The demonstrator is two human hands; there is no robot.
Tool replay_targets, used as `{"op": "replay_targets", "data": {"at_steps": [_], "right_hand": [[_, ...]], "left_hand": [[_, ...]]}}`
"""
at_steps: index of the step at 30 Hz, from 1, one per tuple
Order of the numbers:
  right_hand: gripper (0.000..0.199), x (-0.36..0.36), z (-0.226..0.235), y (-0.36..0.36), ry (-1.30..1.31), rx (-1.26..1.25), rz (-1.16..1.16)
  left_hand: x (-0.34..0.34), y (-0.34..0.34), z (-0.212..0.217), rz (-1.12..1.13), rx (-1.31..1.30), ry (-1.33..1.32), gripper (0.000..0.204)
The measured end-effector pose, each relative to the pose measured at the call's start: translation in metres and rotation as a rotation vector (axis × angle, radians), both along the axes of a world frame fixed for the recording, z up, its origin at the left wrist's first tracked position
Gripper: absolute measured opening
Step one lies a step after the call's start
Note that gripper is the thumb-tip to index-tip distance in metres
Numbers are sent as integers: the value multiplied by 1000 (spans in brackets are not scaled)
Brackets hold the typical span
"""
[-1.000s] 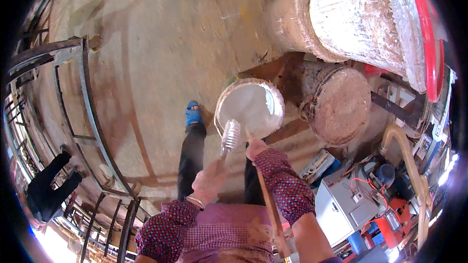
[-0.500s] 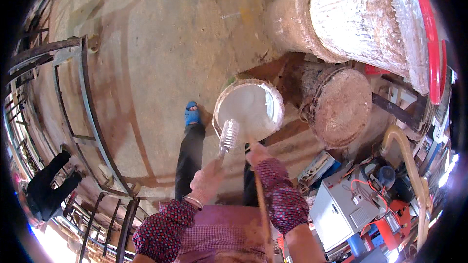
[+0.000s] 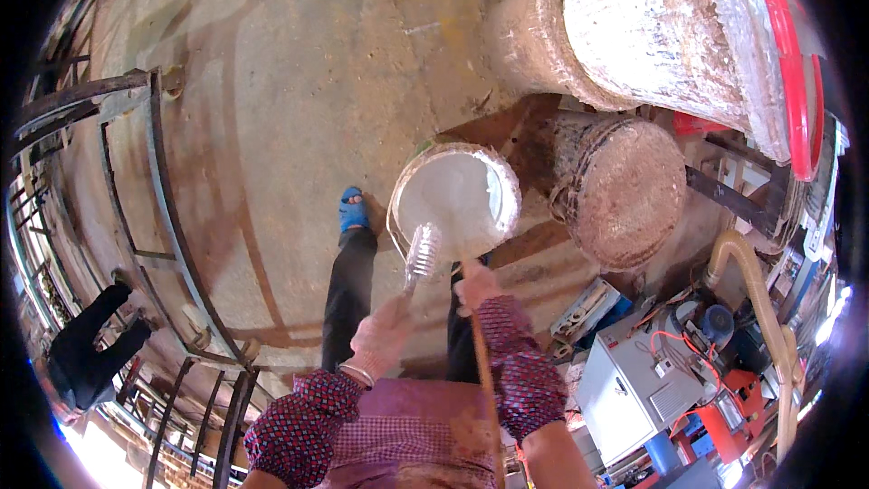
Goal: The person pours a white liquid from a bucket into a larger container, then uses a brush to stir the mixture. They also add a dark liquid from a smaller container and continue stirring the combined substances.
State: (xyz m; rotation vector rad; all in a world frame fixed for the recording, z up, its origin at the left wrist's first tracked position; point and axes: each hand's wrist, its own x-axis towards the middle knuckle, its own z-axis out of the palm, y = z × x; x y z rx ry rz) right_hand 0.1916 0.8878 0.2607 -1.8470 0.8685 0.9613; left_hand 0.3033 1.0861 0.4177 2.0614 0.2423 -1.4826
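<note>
My left hand, in a pale knitted glove, is closed round the handle of a white-coated ribbed tool, whose exact kind I cannot make out. The tool's ridged head lies over the near left rim of a bucket. Pale grey-white liquid fills that bucket, with a whiter patch along its right inner wall. Gloved as well, my right hand grips a long wooden stick beside the bucket's near edge. The stick runs back past my apron; its far end, near the liquid, is hard to make out.
A crusted round drum stands right of the bucket, and a big white-smeared tub with a red rim lies beyond. A grey metal cabinet and hoses are at lower right. Metal frames line the left, where another person stands.
The view has shifted slightly, so the bucket and drum appear a little to the left. Both hands keep their grips, with little visible movement.
</note>
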Motion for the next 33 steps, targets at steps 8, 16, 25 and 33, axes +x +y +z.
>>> {"op": "replay_targets", "data": {"at_steps": [8, 16, 25, 33], "right_hand": [[51, 64, -4, -15, -71, 215, -142], [52, -16, 14, -1, -331, -101, 53], [43, 52, 1, -28, -13, 168, -143], [54, -2, -10, 17, -70, 28, -45]], "left_hand": [[-11, 22, -7, -127, -56, -176, 44], [5, 5, -8, -96, 36, -64, 43], [-28, 15, -33, 105, -39, -103, 41], [-12, -11, -21, 92, -75, -113, 38]]}}
